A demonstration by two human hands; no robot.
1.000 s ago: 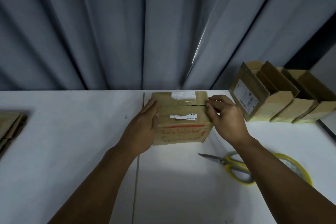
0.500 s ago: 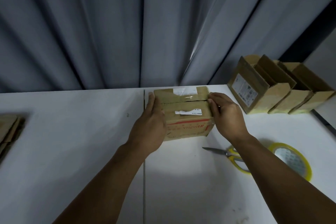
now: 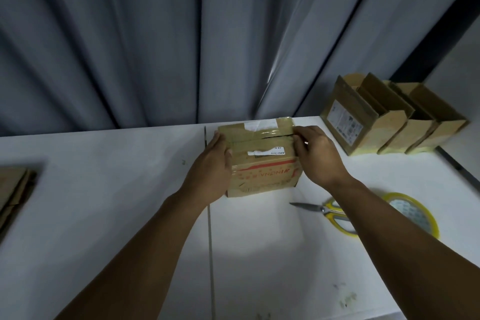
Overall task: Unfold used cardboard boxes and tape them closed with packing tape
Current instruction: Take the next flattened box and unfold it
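Presses flat, straight-fingered left hand (image 3: 207,171) against box (image 3: 265,179). Grips opposite top edge in curled right hand (image 3: 317,156).

White table (image 3: 117,202), thin seam running near to far down the middle. Closed cardboard box (image 3: 262,163) sits far centre, over the seam. Yellow-handled scissors (image 3: 322,209) lie right of it, blades pointing left. Tape roll (image 3: 415,213) lies flat beside them, possibly touching. Open boxes (image 3: 389,132) in a row far right. Flattened cardboard (image 3: 13,189) at left edge.
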